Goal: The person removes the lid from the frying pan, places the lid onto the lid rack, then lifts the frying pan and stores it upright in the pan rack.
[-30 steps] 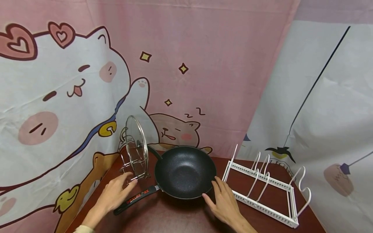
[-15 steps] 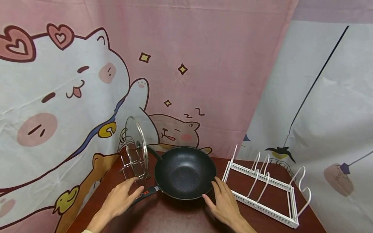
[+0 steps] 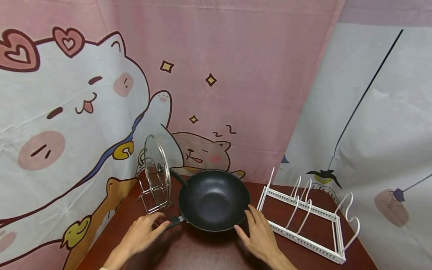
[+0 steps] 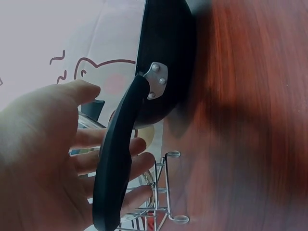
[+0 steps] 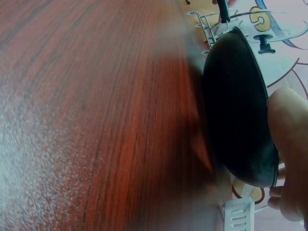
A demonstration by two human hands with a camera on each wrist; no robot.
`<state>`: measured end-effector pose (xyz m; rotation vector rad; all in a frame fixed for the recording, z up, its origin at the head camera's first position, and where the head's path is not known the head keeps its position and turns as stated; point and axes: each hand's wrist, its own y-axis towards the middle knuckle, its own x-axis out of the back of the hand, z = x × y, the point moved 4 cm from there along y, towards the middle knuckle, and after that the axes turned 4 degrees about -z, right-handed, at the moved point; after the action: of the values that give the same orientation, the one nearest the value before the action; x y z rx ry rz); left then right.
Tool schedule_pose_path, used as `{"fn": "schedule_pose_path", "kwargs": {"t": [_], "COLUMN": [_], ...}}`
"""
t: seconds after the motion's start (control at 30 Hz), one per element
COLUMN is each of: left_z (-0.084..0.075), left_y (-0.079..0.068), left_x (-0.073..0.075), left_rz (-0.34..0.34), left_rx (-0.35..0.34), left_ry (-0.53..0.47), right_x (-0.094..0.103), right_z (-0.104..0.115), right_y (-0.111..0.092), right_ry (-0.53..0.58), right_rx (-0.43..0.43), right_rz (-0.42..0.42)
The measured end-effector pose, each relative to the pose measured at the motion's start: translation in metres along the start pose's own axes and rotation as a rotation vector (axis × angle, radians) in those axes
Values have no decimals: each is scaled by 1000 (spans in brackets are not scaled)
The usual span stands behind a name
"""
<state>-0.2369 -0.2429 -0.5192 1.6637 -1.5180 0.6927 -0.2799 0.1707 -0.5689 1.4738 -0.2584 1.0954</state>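
Note:
A black wok [image 3: 214, 200] sits on the dark red table, its long black handle [image 4: 115, 154] pointing toward the near left. Around that handle is my left hand [image 3: 143, 234]: in the left wrist view its fingers pass behind the handle and the thumb stands off from it. A gap shows between palm and handle. My right hand [image 3: 260, 234] is at the wok's right rim, thumb near the front and fingers further round. The right wrist view has the thumb [image 5: 284, 110] against the rim, with the other fingers partly hidden behind the wok.
A glass lid [image 3: 158, 168] stands upright in a wire rack [image 3: 153, 198] at the back left. Another dark handle [image 3: 179, 176] projects at the wok's far left. To the right lies a white rack [image 3: 303, 221] with upright wire dividers. A printed curtain [image 3: 249, 86] hangs behind the table.
My left hand has moved right and slightly nearer, from beside the wire rack and over the handle's outer part to the handle close to the wok. The right hand has stayed at the rim.

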Motion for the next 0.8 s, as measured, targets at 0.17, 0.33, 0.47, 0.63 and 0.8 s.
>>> {"fn": "schedule_pose_path", "kwargs": {"t": [0.17, 0.33, 0.47, 0.63, 0.8], "left_z": [0, -1, -2, -2, 0], "left_y": [2, 3, 4, 5, 3], "left_x": [-3, -7, -9, -13, -17], "left_rz": [29, 42, 52, 75, 91], "left_rx": [-22, -38, -60, -81, -76], "left_ry": [2, 4, 6, -17, -21], "right_x": [0, 1, 2, 2, 2], "right_z": [0, 0, 0, 0, 1], "right_y": [1, 0, 0, 0, 0], "right_ry": [2, -4, -4, -5, -11], "right_rx": [-3, 1, 4, 15, 26], "right_rz": [3, -5, -14, -25, -33]}}
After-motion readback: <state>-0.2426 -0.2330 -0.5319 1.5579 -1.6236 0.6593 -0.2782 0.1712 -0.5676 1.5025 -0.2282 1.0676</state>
